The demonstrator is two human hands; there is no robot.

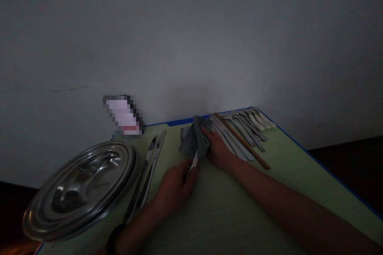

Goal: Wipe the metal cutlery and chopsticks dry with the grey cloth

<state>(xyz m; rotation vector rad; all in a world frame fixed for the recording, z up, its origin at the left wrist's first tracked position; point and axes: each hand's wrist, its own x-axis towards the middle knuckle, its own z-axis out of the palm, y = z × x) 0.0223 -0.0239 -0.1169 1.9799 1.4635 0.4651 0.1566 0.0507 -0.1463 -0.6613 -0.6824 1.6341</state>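
Note:
My left hand [176,183] is closed around one end of a flat metal table knife [194,162], which slants up and away from me. The knife's far end is hidden inside a folded grey cloth [197,137]. My right hand [218,147] grips that cloth, wrapping it around the knife just beyond my left fingers. Left of my left hand, two table knives [155,155] lie side by side on the green tabletop. Just right of my right hand are several more knives [231,139] and brown chopsticks [245,143].
Stacked shiny metal plates [131,155] stand at the table's left. A phone with a blurred screen [124,115] leans near the wall [191,48]. Several spoons or forks [243,127] and white-handled cutlery [259,119] line the back right. The green table [239,203] has a blue edge.

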